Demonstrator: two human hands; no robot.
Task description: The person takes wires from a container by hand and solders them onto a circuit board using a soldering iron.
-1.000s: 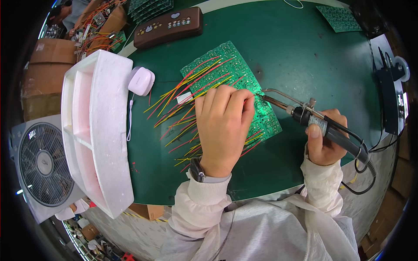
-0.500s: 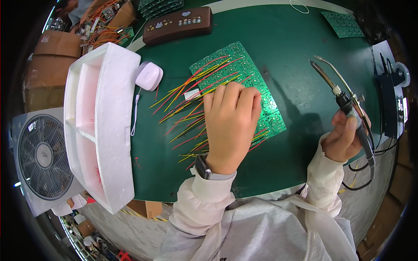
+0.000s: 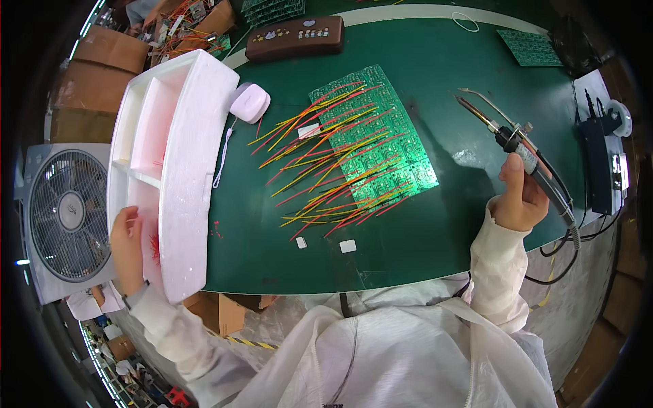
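My right hand (image 3: 520, 200) is closed round a soldering iron (image 3: 507, 136) with a thin curved metal tube beside its tip. The iron points up and left, held above the table and clear of the boards. My left hand (image 3: 128, 248) is at the near compartment of a white foam tray (image 3: 187, 170), fingers loosely apart, with nothing visible in them. Small red pieces (image 3: 155, 249) lie in that compartment beside the hand. Mid-table lies a green circuit board panel (image 3: 398, 146). Rows of red, yellow and black wires (image 3: 326, 163) stick out over its left side.
A lilac case (image 3: 250, 102) with a strap sits right of the tray. Behind are a brown pencil case (image 3: 296, 39) and another circuit panel (image 3: 529, 47). A dark soldering station (image 3: 602, 163) stands at the right edge, a fan (image 3: 68, 211) at far left. Small white pieces (image 3: 347, 245) lie near the front.
My left hand has left the wires on the circuit board and moved left to the foam tray. My right hand still holds the soldering iron, slightly shifted left in the picture.
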